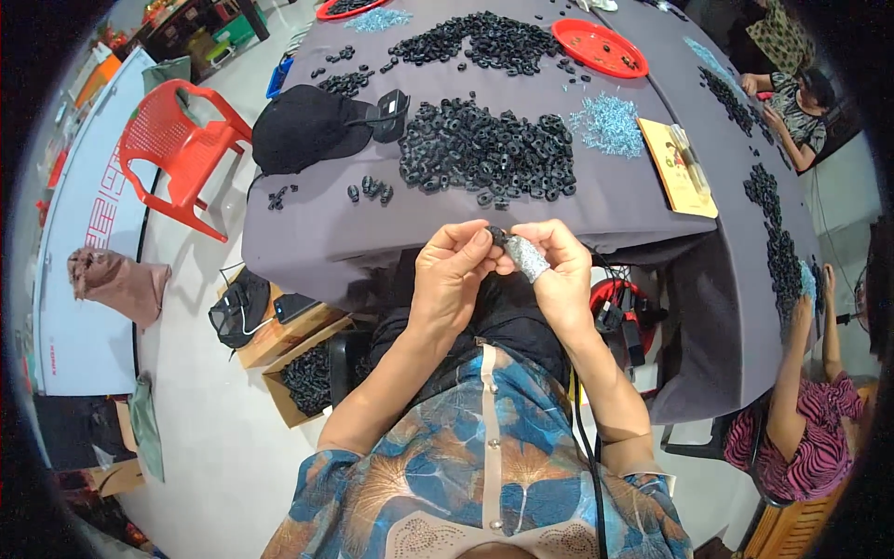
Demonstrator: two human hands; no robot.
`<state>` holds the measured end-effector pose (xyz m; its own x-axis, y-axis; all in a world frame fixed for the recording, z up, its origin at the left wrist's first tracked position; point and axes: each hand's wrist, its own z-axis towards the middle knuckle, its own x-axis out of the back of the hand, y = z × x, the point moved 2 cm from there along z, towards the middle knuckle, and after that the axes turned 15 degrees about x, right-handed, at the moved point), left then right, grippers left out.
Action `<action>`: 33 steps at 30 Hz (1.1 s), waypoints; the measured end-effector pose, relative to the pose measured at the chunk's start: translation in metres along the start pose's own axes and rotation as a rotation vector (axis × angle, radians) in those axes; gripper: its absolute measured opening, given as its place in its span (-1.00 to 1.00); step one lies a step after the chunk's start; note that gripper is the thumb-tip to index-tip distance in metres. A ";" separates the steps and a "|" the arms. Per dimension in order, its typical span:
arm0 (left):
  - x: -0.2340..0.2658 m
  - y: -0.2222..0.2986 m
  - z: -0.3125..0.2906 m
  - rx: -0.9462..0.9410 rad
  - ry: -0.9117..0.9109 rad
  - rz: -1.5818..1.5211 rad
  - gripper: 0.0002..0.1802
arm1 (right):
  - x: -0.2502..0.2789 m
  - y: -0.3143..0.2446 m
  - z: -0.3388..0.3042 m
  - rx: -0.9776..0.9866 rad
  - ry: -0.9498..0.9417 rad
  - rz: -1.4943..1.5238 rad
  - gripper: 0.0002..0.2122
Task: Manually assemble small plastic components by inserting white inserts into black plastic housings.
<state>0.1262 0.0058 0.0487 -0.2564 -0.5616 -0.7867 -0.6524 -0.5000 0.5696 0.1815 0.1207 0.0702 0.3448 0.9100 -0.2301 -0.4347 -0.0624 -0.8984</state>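
Note:
A small black plastic part (497, 235) is pinched between the fingertips of both hands, just in front of the table's near edge. My left hand (447, 275) closes thumb and fingers on its left side. My right hand (563, 279) meets it from the other side, fingers curled in. A silvery grey wrap (527, 259) covers the right thumb. Fingers hide much of the part. Just beyond the hands, a wide heap of similar black oval parts (484, 154) lies on the grey tablecloth (317, 214), with a small group (374, 190) to its left.
Light blue small pieces (610, 124) lie beside a yellow booklet (678, 168). A black cap (312, 130) and red tray (601, 48) are on the table. A red chair (177, 140) and a box of black parts (307, 377) stand left. Other people (801, 419) sit right.

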 end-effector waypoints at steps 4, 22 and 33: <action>0.009 -0.002 0.005 0.019 -0.025 0.012 -0.85 | 0.000 0.003 0.001 0.004 -0.027 -0.020 -0.90; 0.003 0.002 0.003 -0.060 0.025 0.075 -0.84 | 0.001 0.001 0.001 0.000 -0.048 0.036 -0.85; 0.002 0.002 0.001 -0.025 0.041 0.073 -0.83 | 0.006 -0.007 0.007 -0.159 -0.093 -0.028 -0.82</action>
<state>0.1244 0.0045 0.0482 -0.2728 -0.6235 -0.7327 -0.6150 -0.4727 0.6311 0.1811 0.1294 0.0779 0.2731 0.9460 -0.1749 -0.2862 -0.0937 -0.9536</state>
